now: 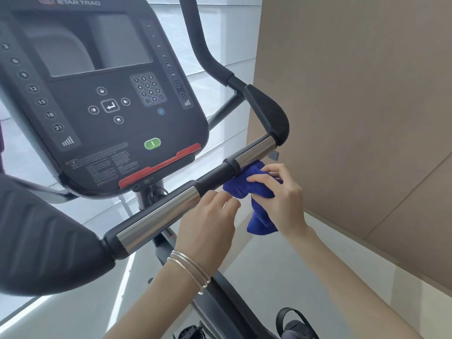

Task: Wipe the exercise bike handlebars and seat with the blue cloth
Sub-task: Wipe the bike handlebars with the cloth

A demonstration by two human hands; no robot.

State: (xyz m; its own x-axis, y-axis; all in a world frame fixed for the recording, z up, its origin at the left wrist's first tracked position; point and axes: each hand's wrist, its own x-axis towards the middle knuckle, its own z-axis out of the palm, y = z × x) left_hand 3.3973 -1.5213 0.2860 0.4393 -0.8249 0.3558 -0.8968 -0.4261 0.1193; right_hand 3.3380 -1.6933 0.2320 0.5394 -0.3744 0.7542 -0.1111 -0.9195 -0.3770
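The handlebar (210,176) runs diagonally across the middle, black rubber with chrome sections. A blue cloth (247,189) is bunched against its underside near the right chrome section (254,149), with a tail hanging down. My right hand (278,192) grips the cloth from the right. My left hand (208,223), with silver bangles on the wrist, has curled fingers touching the bar beside the left chrome section (159,217) and the cloth's edge; it holds nothing that I can see. The seat is out of view.
The black console (105,99) with screen, keypad and a red bar sits above the handlebar. A padded black grip (269,113) curves at the right, another (44,238) fills the lower left. A tan wall panel (367,94) stands close on the right. A pedal strap (293,321) shows below.
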